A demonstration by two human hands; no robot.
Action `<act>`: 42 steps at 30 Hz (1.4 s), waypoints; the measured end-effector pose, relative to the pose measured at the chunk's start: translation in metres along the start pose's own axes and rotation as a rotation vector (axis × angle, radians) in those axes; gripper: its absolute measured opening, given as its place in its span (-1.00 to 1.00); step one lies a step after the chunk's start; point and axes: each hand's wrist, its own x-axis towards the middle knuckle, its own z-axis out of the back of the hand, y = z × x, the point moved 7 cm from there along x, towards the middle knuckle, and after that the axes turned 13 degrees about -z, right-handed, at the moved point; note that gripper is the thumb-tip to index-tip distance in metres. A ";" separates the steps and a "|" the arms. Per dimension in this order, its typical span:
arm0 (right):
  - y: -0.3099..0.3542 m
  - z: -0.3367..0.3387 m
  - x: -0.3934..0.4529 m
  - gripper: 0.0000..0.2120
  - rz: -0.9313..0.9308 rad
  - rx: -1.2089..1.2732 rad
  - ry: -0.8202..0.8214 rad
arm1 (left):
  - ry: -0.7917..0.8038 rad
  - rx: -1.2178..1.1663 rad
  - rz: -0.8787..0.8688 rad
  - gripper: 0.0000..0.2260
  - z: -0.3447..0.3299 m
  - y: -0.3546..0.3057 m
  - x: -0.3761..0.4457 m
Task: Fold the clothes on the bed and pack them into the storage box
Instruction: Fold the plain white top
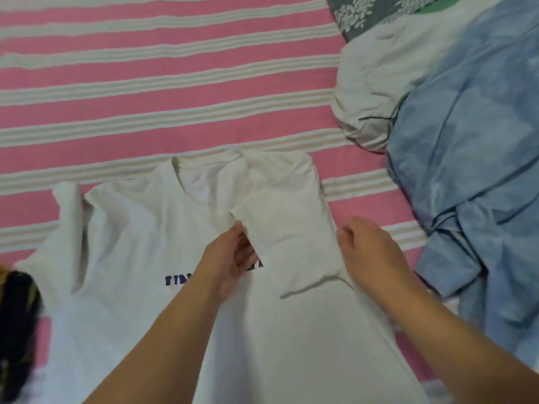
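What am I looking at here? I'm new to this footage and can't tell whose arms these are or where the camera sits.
There is no machine: a person wears one camera on the head, looking forward and down at their own bare arms. On the pink bedsheet with cream stripes lies a white cotton T-shirt with dark printed letters, spread flat. Its right sleeve is already folded inward. The left hand pinches that sleeve's edge; the right hand rests on the shirt's right side, though whether it grips the cloth is unclear. To the right lie a crumpled pale blue garment and a bunched white cloth. No storage box is in view.
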 end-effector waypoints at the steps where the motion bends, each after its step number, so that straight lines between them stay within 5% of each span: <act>1: -0.039 -0.004 -0.017 -0.74 -0.071 -0.018 -0.053 | -0.009 0.045 -0.027 -0.73 0.001 0.006 0.004; 5: -0.172 -0.025 -0.122 -0.53 -0.198 -0.036 -0.137 | -0.040 0.193 -0.045 -0.81 -0.001 0.011 0.013; 7: -0.213 -0.044 -0.177 -0.39 -0.322 0.048 -0.050 | -0.041 0.284 -0.066 -0.84 -0.009 0.010 0.012; 9: -0.231 -0.062 -0.227 -0.46 -0.448 0.151 0.088 | -0.042 0.401 -0.134 -0.79 -0.021 0.001 0.006; 12: -0.236 -0.071 -0.271 -0.52 -0.516 -0.007 0.203 | -0.009 0.513 -0.261 -0.73 -0.039 -0.036 -0.001; 17: -0.158 -0.018 -0.354 -0.62 -0.236 -0.076 -0.146 | 0.046 0.617 -0.534 -0.68 -0.031 -0.142 -0.049; 20: -0.088 -0.019 -0.410 -0.74 -0.034 -0.101 -0.157 | -0.034 0.544 -0.645 -0.68 0.026 -0.194 -0.069; 23: -0.029 -0.075 -0.441 -0.71 0.144 -0.067 -0.058 | -0.046 0.416 -0.535 -0.82 0.097 -0.187 -0.065; 26: -0.009 -0.159 -0.444 -0.84 0.240 -0.142 0.084 | -0.110 0.301 -0.331 -0.72 0.154 -0.148 -0.038; 29: -0.017 -0.219 -0.438 -0.47 0.148 -0.128 0.171 | -0.139 0.300 -0.293 -0.64 0.184 -0.117 -0.012; 35: -0.010 -0.178 -0.444 -0.61 0.092 0.069 0.135 | -0.074 0.394 -0.345 -0.71 0.152 -0.140 -0.046; 42: -0.001 -0.158 -0.417 -0.52 -0.012 0.072 0.551 | 0.167 0.601 -0.329 -0.72 0.105 -0.140 -0.071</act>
